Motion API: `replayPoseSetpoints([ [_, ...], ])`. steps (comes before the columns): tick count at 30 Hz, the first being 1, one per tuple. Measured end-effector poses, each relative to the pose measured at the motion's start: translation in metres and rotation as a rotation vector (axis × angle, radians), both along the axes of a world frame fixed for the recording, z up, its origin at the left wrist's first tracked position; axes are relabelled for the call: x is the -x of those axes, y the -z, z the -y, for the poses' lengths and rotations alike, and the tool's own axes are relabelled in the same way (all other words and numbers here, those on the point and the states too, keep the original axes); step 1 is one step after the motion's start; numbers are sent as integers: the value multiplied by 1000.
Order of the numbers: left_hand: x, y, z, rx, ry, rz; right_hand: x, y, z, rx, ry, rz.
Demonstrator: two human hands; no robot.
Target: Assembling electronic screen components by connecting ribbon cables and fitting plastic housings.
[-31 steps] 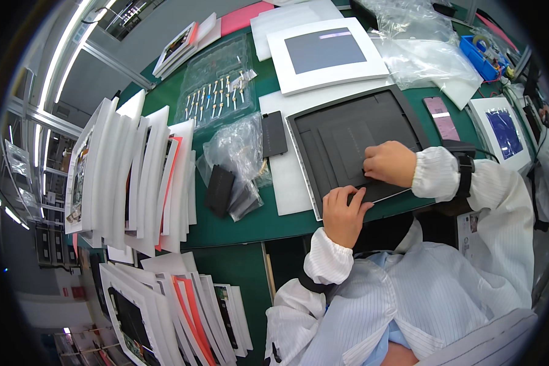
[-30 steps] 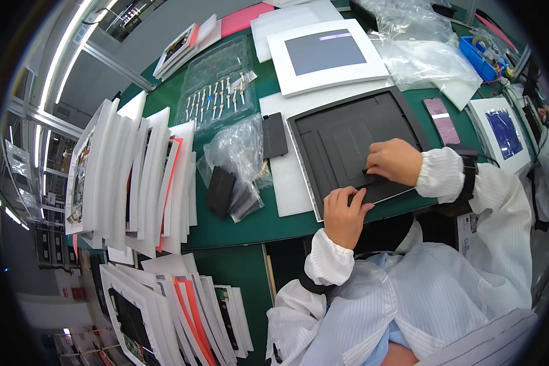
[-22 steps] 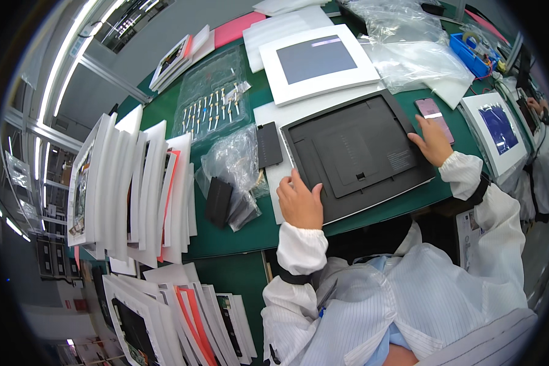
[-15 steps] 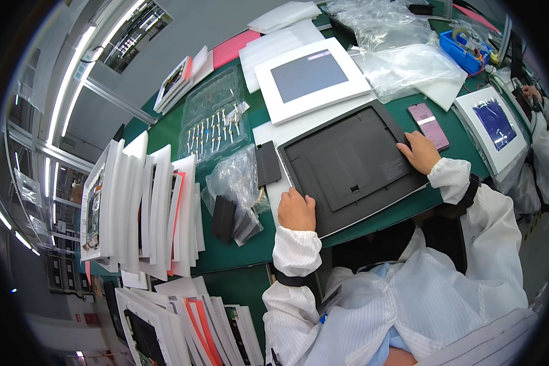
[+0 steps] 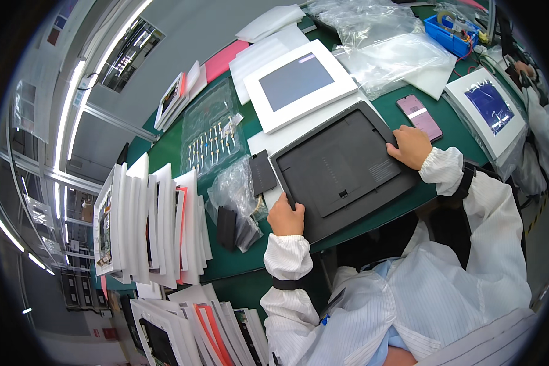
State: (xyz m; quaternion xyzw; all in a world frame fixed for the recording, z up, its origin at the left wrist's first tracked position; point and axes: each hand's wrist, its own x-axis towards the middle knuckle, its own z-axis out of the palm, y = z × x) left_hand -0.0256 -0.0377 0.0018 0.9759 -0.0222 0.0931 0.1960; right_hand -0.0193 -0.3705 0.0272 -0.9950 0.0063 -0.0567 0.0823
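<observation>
At the left side of the green table (image 5: pixel 256 259) stands a row of white foam sheets (image 5: pixel 155 226), with some red ones among them. Next comes a clear plastic tray (image 5: pixel 208 105), where small connectors (image 5: pixel 210 146) lie in rows; nearer to me is a crumpled clear bag (image 5: pixel 233 188) with a black block (image 5: pixel 226 227) against it. Beside the bag lies a flat black plate (image 5: pixel 263 174). My left hand (image 5: pixel 287 216) pinches the left edge of a black rear cover (image 5: pixel 329 165), which is in front of me, placed askew. Behind it is a white-framed display (image 5: pixel 296 79). My right hand (image 5: pixel 410 148) holds the right edge, fingers bent; the fingertips seem to go under, but they are hidden. Near this hand lies a pink phone (image 5: pixel 419 116), and farther right a white panel with blue screen (image 5: pixel 490 110).
</observation>
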Motion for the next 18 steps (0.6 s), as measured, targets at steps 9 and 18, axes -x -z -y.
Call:
replayPoseSetpoints([
  [9,-8,6,-5,202,-94,-80,-11,19,10,-184,58,4],
  [18,-20,12,-9,325,-82,-19,-10,20,15,-324,108,25],
])
